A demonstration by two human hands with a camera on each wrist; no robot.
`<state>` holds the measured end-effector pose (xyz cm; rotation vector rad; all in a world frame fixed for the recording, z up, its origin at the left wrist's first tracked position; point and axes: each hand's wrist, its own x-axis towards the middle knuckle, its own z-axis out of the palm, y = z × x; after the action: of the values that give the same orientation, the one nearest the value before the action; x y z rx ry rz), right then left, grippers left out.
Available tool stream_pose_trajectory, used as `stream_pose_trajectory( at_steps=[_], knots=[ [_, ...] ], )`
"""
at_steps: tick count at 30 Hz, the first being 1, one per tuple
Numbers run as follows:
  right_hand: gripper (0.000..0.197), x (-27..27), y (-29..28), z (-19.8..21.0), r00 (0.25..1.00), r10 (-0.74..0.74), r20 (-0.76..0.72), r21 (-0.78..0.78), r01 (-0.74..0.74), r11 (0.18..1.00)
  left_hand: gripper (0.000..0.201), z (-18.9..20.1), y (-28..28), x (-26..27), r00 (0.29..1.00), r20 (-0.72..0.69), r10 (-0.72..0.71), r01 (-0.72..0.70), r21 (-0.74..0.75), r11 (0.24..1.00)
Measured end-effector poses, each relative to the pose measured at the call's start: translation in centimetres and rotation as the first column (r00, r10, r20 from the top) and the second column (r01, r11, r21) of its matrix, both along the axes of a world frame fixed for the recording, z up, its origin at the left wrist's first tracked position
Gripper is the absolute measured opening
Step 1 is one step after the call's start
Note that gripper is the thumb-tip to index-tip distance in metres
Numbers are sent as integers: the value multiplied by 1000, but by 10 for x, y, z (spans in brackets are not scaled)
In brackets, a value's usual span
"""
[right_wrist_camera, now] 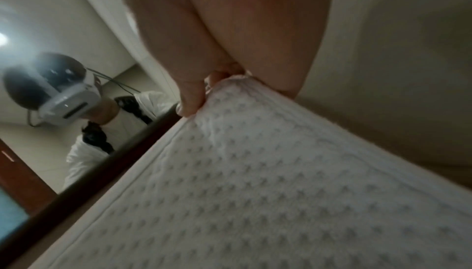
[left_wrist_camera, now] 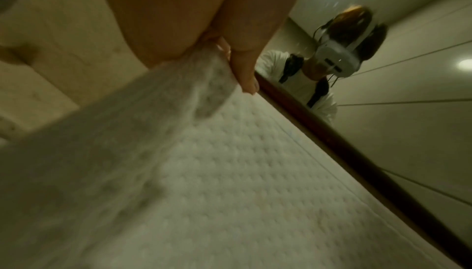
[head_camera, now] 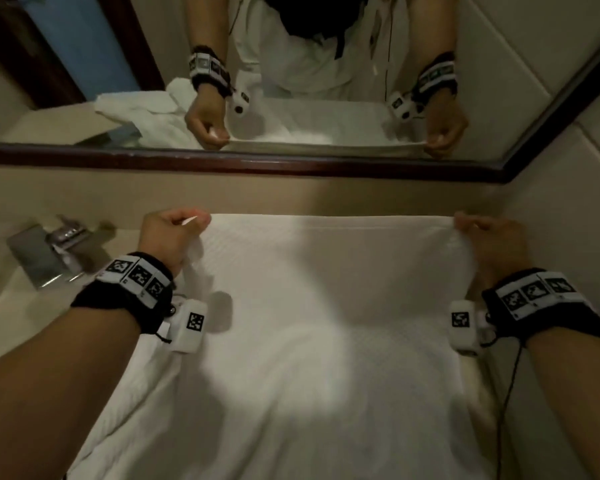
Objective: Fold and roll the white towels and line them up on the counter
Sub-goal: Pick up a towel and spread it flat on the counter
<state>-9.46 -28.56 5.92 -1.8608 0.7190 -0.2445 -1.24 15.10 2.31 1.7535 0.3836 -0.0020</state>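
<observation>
Below mirror (head_camera: pixel 291 161), both hands pinch towel (head_camera: pixel 326 323) corners; wristband markings seemingly unreadable.

Pretty dim, warm light overall. Brightest patch sits on the towel (head_camera: pixel 326 306) between the hands, with soft arm shadows below it. Both wrist views are blurry near the lens, and a ceiling light glares in the mirror (left_wrist_camera: pixel 383 111).
</observation>
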Motion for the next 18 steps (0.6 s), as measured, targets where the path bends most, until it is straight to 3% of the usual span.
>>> stream_pose_trajectory(
  at_steps=[3, 6, 10, 15, 18],
  knots=[
    [17, 19, -3, -32, 998, -29, -56, 12, 30, 999, 17, -29, -3, 17, 999, -17, 33, -32, 24, 999],
    [24, 38, -9, -63, 997, 25, -74, -78, -31, 996, 19, -53, -6, 33, 999, -34, 40, -38, 55, 998],
    [17, 57, -18, -94, 988, 50, -146, -127, -69, 990, 16, -82, -13, 51, 996, -56, 72, -66, 97, 993],
    [6, 67, -14, -116, 993, -51, -109, -28, 49, 998, 9, -104, -20, 63, 989, -86, 122, -104, 188, 977],
    [10, 73, -15, -130, 989, -69, -128, -22, 67, 998, 14, -111, -23, 68, 979, -118, 167, -133, 249, 959]
  ],
)
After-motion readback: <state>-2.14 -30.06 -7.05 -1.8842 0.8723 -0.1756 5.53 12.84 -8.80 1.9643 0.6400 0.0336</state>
